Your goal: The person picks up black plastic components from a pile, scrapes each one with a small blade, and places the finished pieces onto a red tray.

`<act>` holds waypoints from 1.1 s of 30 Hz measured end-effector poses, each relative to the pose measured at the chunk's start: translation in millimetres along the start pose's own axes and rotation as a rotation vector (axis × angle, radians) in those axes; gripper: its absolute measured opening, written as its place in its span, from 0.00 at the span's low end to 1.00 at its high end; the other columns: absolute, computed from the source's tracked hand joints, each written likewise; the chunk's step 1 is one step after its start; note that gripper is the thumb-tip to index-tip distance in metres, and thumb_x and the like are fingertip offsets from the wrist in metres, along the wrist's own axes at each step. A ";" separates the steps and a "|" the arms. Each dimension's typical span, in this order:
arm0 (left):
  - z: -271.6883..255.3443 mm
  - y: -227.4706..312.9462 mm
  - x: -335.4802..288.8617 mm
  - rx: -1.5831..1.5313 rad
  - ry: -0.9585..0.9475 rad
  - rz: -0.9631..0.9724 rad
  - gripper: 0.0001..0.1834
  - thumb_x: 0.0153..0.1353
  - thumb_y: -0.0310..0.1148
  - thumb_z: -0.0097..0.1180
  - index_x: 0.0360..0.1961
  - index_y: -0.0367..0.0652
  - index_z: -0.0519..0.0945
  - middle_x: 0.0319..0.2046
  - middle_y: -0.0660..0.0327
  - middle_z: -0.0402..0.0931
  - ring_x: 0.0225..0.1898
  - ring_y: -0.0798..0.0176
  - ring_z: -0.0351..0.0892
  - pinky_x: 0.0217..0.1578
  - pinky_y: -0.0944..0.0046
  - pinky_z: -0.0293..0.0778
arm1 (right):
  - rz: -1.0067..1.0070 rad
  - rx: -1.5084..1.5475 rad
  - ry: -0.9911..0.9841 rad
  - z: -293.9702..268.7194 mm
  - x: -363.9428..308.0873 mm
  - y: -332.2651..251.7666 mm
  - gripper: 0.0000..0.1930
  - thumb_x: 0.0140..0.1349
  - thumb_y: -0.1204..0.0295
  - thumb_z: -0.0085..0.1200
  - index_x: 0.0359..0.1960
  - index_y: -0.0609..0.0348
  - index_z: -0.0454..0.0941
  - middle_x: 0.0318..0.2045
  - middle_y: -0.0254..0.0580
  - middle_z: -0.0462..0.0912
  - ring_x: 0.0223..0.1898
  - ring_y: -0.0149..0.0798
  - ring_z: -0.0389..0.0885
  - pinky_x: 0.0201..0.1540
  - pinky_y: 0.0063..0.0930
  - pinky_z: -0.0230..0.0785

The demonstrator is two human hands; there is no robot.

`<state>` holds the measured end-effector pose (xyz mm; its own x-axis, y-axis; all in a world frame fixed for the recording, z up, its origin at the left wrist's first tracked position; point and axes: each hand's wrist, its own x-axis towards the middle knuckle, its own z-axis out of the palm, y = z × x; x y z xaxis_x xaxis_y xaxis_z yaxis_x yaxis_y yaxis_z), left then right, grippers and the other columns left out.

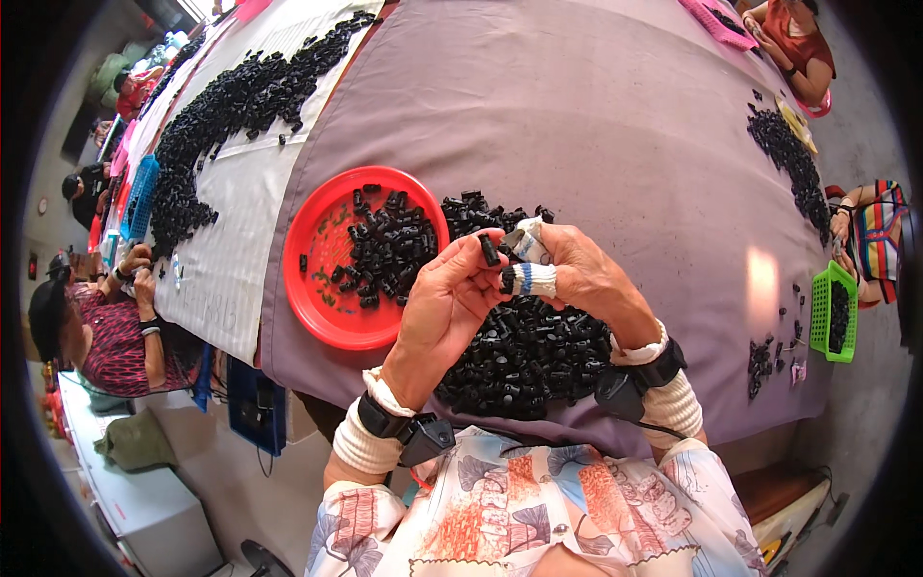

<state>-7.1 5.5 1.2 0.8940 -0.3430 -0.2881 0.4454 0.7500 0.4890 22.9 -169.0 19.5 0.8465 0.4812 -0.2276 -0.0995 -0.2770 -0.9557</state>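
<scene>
Between the thumb and fingers of my left hand (447,298) is a small black cylindrical part (489,251), held upright above the table. My right hand (567,264) is close beside it, with white fabric covers on some fingers, one striped blue. Those fingers are curled together near another dark piece (507,280), partly hidden by them. Below both hands lies a heap of black parts (529,361). To the left, a round red tray (306,303) holds many more of the same black parts.
The table has a mauve cloth (577,106); a white cloth (226,288) at left carries a long black heap (240,106). A person (115,337) works at left, others at right (870,231) and far right (798,48). A green basket (820,317) stands at the right edge.
</scene>
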 end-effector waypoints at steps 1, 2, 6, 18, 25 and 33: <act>1.4 -0.1 0.2 0.023 0.019 0.007 0.14 0.65 0.36 0.44 0.44 0.37 0.73 0.29 0.62 0.75 0.30 0.70 0.74 0.36 0.65 0.73 | 0.001 0.003 0.001 0.1 0.3 -0.7 0.11 0.50 0.69 0.54 0.31 0.63 0.70 0.14 0.34 0.70 0.12 0.26 0.68 0.14 0.22 0.60; 2.1 -0.3 0.5 0.046 0.037 0.014 0.14 0.65 0.36 0.44 0.44 0.37 0.74 0.29 0.63 0.75 0.30 0.70 0.74 0.36 0.65 0.73 | -0.001 -0.036 -0.002 0.2 0.8 -1.7 0.11 0.50 0.70 0.54 0.31 0.63 0.70 0.15 0.35 0.70 0.12 0.26 0.69 0.14 0.22 0.60; -3.2 -3.1 1.4 0.061 0.026 0.018 0.13 0.65 0.36 0.44 0.42 0.38 0.75 0.29 0.63 0.76 0.30 0.70 0.74 0.36 0.65 0.73 | 0.007 0.017 0.002 1.0 0.7 6.2 0.09 0.53 0.68 0.55 0.32 0.60 0.73 0.16 0.28 0.71 0.14 0.20 0.66 0.14 0.16 0.58; 0.3 -2.6 2.6 0.088 0.036 0.032 0.12 0.64 0.35 0.46 0.42 0.39 0.75 0.29 0.63 0.77 0.29 0.71 0.76 0.34 0.68 0.75 | -0.013 0.029 0.007 1.0 3.4 8.3 0.10 0.50 0.68 0.58 0.30 0.60 0.73 0.16 0.28 0.71 0.13 0.21 0.66 0.13 0.15 0.57; -8.4 -4.7 8.4 0.099 0.065 0.079 0.11 0.62 0.31 0.48 0.43 0.38 0.74 0.29 0.62 0.77 0.30 0.72 0.76 0.33 0.68 0.76 | -0.109 0.034 0.112 3.9 0.9 4.1 0.11 0.52 0.69 0.58 0.33 0.61 0.73 0.16 0.27 0.70 0.14 0.20 0.66 0.14 0.15 0.57; -4.6 -4.8 6.1 0.150 0.016 0.064 0.11 0.63 0.30 0.48 0.45 0.38 0.73 0.32 0.61 0.77 0.31 0.70 0.77 0.35 0.66 0.77 | -0.037 0.117 0.083 3.6 -0.7 7.8 0.08 0.55 0.70 0.54 0.33 0.61 0.73 0.17 0.27 0.70 0.15 0.20 0.65 0.15 0.15 0.56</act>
<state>-4.0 2.5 -6.6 0.9205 -0.2874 -0.2646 0.3906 0.6770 0.6238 19.7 -168.5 11.6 0.8905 0.4177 -0.1803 -0.1236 -0.1592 -0.9795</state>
